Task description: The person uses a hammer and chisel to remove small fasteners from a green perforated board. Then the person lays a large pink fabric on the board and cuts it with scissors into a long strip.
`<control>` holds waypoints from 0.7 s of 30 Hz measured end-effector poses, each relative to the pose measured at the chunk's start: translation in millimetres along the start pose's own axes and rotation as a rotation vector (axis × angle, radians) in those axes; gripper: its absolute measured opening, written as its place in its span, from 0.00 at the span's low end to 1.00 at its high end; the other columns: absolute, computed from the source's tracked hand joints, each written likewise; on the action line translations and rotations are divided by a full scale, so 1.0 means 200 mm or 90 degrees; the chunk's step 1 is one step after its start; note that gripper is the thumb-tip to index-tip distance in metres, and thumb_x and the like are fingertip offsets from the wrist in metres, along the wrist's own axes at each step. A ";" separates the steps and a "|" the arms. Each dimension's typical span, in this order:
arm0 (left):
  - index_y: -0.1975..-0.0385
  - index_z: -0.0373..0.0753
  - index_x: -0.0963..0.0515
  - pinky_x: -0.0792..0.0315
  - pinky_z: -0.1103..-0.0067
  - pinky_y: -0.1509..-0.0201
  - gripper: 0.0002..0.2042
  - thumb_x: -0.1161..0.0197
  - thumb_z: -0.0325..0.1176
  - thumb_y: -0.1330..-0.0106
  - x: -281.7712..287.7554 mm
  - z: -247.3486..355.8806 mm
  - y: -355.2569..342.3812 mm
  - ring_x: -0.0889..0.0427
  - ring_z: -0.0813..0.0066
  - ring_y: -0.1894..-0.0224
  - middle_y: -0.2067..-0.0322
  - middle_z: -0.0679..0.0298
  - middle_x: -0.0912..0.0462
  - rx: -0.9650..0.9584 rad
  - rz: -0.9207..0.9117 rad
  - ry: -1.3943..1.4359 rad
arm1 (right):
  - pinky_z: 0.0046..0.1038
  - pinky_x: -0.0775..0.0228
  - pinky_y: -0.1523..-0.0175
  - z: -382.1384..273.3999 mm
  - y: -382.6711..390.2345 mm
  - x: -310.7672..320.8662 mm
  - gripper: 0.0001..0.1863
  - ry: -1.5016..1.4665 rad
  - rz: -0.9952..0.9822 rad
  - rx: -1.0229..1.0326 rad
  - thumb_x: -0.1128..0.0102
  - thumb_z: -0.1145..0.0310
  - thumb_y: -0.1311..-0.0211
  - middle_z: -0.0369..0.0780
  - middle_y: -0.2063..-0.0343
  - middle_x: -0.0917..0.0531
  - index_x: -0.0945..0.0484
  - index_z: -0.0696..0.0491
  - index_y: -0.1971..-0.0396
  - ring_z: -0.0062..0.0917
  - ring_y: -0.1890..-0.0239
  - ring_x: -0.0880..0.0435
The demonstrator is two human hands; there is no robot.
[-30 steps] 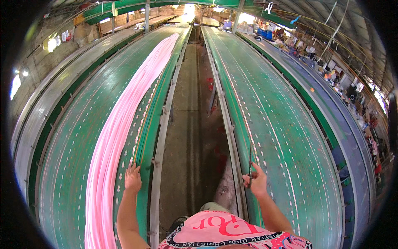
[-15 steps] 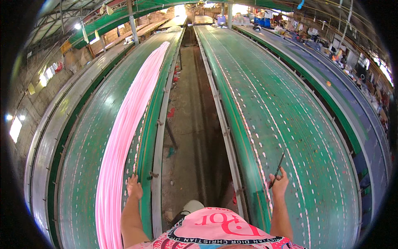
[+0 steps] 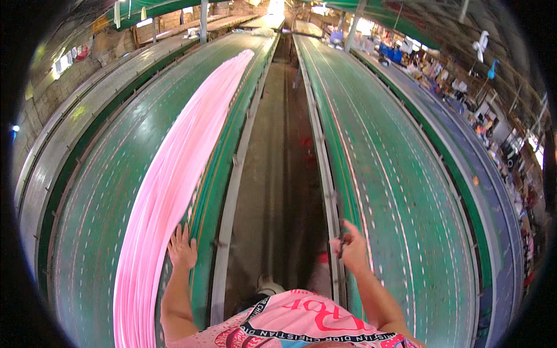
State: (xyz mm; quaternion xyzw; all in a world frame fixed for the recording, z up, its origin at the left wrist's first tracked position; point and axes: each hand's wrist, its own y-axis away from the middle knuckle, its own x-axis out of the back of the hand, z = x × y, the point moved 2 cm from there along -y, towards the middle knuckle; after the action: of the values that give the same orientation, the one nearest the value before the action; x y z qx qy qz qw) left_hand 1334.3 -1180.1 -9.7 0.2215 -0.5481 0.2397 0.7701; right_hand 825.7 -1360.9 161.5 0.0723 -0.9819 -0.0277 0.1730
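A long strip of gathered pink fabric (image 3: 152, 209) runs lengthwise along the green table (image 3: 98, 191) on my left. My left hand (image 3: 183, 249) lies flat at the fabric's right edge, fingers spread, fingertips close to or touching the cloth. Over the inner edge of the right-hand table, my right hand (image 3: 354, 252) is closed around dark scissors (image 3: 341, 246), with one finger stretched forward. The blades are blurred and mostly not discernible against the dark aisle.
Between the tables runs a narrow concrete aisle (image 3: 264, 185). Rows of pale dashes mark the green right-hand table (image 3: 418, 232). Metal rails with small clamps line the table edges. Further right stands a bluish table (image 3: 493, 203), with heaped goods (image 3: 464, 93) beyond.
My right hand has moved left with the scissors, from over the right table to its inner edge. My left hand has spread its fingers beside the fabric. The view has turned slightly.
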 end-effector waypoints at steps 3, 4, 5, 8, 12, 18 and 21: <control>0.15 0.48 0.39 0.48 0.51 0.12 0.35 0.43 0.48 0.20 -0.04 0.04 -0.28 0.43 0.44 0.15 0.15 0.51 0.42 0.013 0.004 0.035 | 0.28 0.20 0.64 -0.12 -0.39 -0.28 0.46 -0.015 -0.120 0.063 0.18 0.77 0.36 0.39 0.69 0.13 0.34 0.58 0.20 0.22 0.71 0.15; 0.15 0.47 0.39 0.47 0.52 0.12 0.35 0.43 0.48 0.20 -0.03 0.04 -0.34 0.42 0.43 0.15 0.15 0.49 0.41 0.018 0.007 0.049 | 0.28 0.20 0.63 -0.15 -0.50 -0.37 0.46 -0.012 -0.148 0.065 0.18 0.77 0.36 0.39 0.69 0.13 0.34 0.58 0.20 0.21 0.71 0.15; 0.15 0.45 0.40 0.45 0.53 0.12 0.36 0.43 0.49 0.20 -0.05 0.05 -0.40 0.39 0.41 0.17 0.16 0.46 0.40 0.030 0.010 0.039 | 0.28 0.20 0.62 -0.21 -0.62 -0.45 0.46 -0.008 -0.172 0.065 0.19 0.77 0.35 0.39 0.69 0.13 0.35 0.59 0.20 0.21 0.70 0.15; 0.14 0.44 0.41 0.45 0.54 0.12 0.37 0.42 0.49 0.20 -0.05 0.04 -0.52 0.39 0.40 0.17 0.17 0.44 0.41 0.073 -0.026 0.092 | 0.27 0.21 0.63 -0.25 -0.98 -0.67 0.46 0.029 -0.215 0.097 0.19 0.76 0.34 0.38 0.70 0.13 0.35 0.59 0.20 0.20 0.71 0.15; 0.16 0.43 0.36 0.43 0.53 0.14 0.36 0.39 0.49 0.22 -0.05 0.05 -0.52 0.36 0.38 0.18 0.20 0.40 0.34 0.052 0.027 0.086 | 0.27 0.22 0.66 -0.27 -1.43 -1.01 0.45 -0.035 -0.272 0.094 0.20 0.75 0.32 0.39 0.69 0.13 0.35 0.59 0.20 0.20 0.72 0.15; 0.21 0.39 0.29 0.37 0.54 0.18 0.34 0.36 0.48 0.25 0.01 0.15 -0.56 0.30 0.36 0.23 0.24 0.41 0.27 0.141 0.070 0.118 | 0.26 0.23 0.68 -0.30 -2.04 -1.47 0.44 -0.092 -0.392 0.067 0.21 0.74 0.31 0.39 0.69 0.14 0.36 0.60 0.20 0.19 0.73 0.16; 0.20 0.40 0.31 0.38 0.54 0.17 0.37 0.35 0.52 0.24 -0.02 0.14 -0.58 0.31 0.38 0.22 0.23 0.43 0.28 0.263 0.022 0.084 | 0.26 0.22 0.67 -0.37 -2.46 -1.65 0.44 -0.131 -0.473 0.130 0.22 0.75 0.30 0.39 0.69 0.13 0.37 0.59 0.20 0.19 0.72 0.15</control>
State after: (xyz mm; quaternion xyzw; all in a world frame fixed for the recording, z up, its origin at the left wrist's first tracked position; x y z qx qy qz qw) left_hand 1383.6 -1288.1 -14.1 0.3490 -0.4392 0.3738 0.7386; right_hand 1222.5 -1798.9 81.1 0.4364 -0.8987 0.0024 0.0436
